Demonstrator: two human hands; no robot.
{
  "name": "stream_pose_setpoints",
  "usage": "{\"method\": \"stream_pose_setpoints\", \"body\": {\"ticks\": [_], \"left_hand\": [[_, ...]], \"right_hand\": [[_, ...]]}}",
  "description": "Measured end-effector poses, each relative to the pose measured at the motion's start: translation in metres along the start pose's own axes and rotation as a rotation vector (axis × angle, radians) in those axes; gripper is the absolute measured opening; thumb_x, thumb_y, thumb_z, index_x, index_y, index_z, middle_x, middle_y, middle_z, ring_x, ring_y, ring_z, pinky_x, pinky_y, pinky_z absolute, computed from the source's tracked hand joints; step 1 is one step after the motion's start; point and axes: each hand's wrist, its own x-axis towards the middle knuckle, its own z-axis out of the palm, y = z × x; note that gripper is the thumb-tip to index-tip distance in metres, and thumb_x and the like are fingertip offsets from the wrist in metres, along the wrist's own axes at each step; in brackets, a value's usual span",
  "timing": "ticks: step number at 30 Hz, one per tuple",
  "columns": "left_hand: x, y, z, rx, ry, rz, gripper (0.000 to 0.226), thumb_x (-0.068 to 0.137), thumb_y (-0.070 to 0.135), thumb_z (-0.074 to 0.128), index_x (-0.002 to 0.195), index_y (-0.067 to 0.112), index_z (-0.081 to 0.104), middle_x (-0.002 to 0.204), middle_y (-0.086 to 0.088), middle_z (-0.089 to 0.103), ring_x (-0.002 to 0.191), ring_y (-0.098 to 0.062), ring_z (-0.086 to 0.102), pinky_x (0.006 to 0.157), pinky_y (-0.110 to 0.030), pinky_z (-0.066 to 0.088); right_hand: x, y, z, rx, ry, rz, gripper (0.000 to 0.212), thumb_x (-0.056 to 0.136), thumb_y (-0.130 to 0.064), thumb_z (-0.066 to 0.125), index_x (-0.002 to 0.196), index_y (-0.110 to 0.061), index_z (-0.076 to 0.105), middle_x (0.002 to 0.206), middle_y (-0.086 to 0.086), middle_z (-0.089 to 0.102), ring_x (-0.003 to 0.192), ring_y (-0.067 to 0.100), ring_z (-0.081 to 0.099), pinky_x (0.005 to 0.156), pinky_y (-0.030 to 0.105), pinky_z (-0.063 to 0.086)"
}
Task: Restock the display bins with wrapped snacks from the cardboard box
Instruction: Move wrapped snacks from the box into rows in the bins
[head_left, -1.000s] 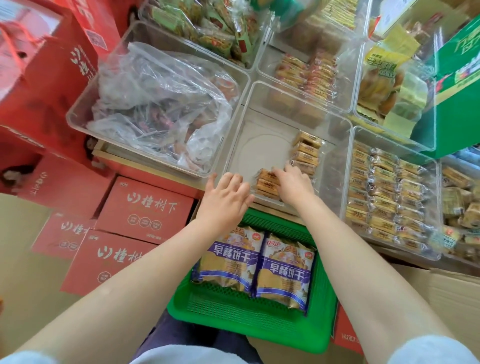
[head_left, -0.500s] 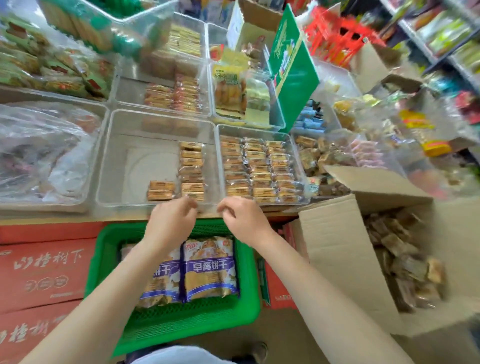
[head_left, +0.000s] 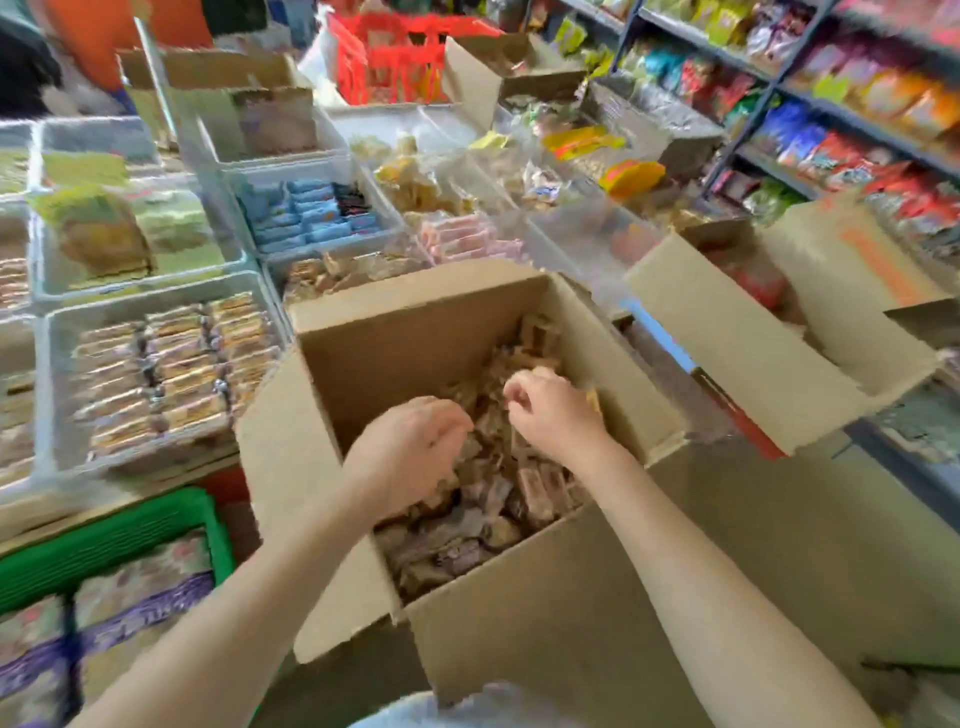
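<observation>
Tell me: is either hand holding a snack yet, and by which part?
Cannot tell. Both the left hand and right hand are curled over the wrapped snacks in the cardboard box; blur hides any grip.

Both forearms are bare from wrist to elbow. Nearest the camera, below the open brown cardboard box (head_left: 519, 597), shows a blurred pale, whitish garment edge (head_left: 467, 709).

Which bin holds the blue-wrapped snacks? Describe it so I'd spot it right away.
Start at the open cardboard box under both hands. Look beyond its far left corner, past the bin of brown wrapped snacks, to the clear bin behind. It alone holds neat rows of light-blue packets; its neighbours hold brown, yellow or pink ones.
</observation>
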Motion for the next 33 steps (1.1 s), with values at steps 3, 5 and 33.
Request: {"method": "stream_pose_setpoints", "body": {"ticks": [3, 5, 33], "left_hand": [[0.025, 0.028, 0.040, -0.040, -0.121, -0.091, 0.024, 0.103, 0.027, 0.051, 0.115, 0.025, 0.072, 0.113, 0.011, 0.066, 0.101, -0.008, 0.062, 0.085, -0.021, 0.046], [0.031, 0.033, 0.059, -0.074, -0.133, -0.168, 0.023, 0.102, 0.027, 0.053, 0.114, 0.026, 0.072, 0.108, 0.013, 0.066, 0.095, -0.004, 0.062, 0.078, -0.012, 0.041], [0.015, 0.010, -0.011, -0.636, 0.289, -0.456, 0.014, 0.089, 0.021, 0.075, 0.101, 0.027, 0.073, 0.095, -0.002, 0.075, 0.082, -0.012, 0.071, 0.066, -0.026, 0.056]], "right_hand": [[0.009, 0.059, -0.006, -0.172, -0.176, 0.019, 0.034, 0.092, -0.024, 0.058, 0.125, -0.018, 0.058, 0.124, 0.010, 0.052, 0.121, 0.033, 0.050, 0.096, 0.040, 0.045], [0.015, 0.076, -0.002, -0.289, -0.327, -0.006, 0.048, 0.093, -0.028, 0.063, 0.137, -0.019, 0.047, 0.137, 0.010, 0.045, 0.131, 0.033, 0.041, 0.101, 0.045, 0.043], [0.001, -0.001, -0.006, 0.966, -0.423, -0.139, 0.027, 0.097, -0.044, 0.060, 0.119, -0.030, 0.065, 0.111, -0.006, 0.072, 0.102, 0.008, 0.068, 0.095, 0.041, 0.056]]}}
